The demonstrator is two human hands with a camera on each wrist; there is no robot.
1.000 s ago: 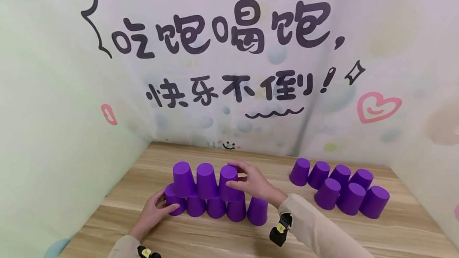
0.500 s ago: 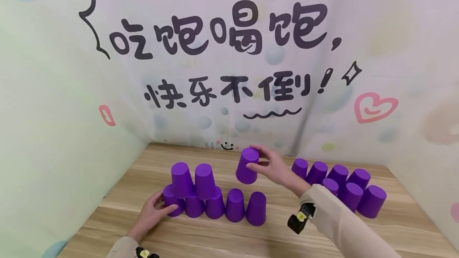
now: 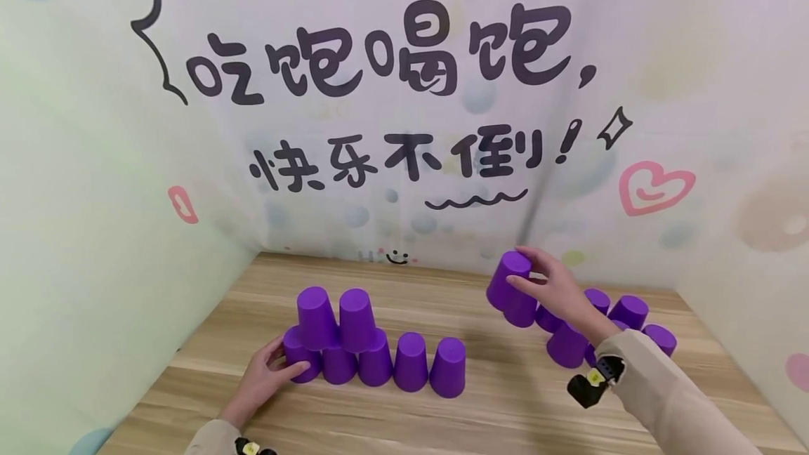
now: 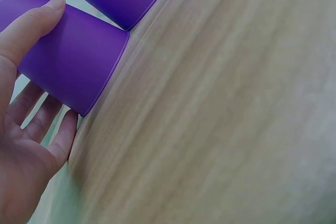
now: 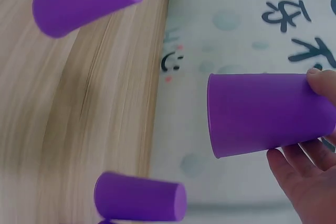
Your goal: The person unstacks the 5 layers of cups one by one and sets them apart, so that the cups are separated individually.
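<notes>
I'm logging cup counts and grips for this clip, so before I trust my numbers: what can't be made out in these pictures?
- Loose cup group, head view: the right hand and its sleeve cover several, so no sure count.
- Carried cup: no view shows whether it touches the cups below.
- Left hand, head view: fingers behind the end cup are hidden; the left wrist view cuts off the cup's top.
- Right wrist view: table and far cups are blurred.

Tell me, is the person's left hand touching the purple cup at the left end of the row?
Touching. The left wrist view shows the left hand with thumb on the end cup and fingers behind it.
</notes>
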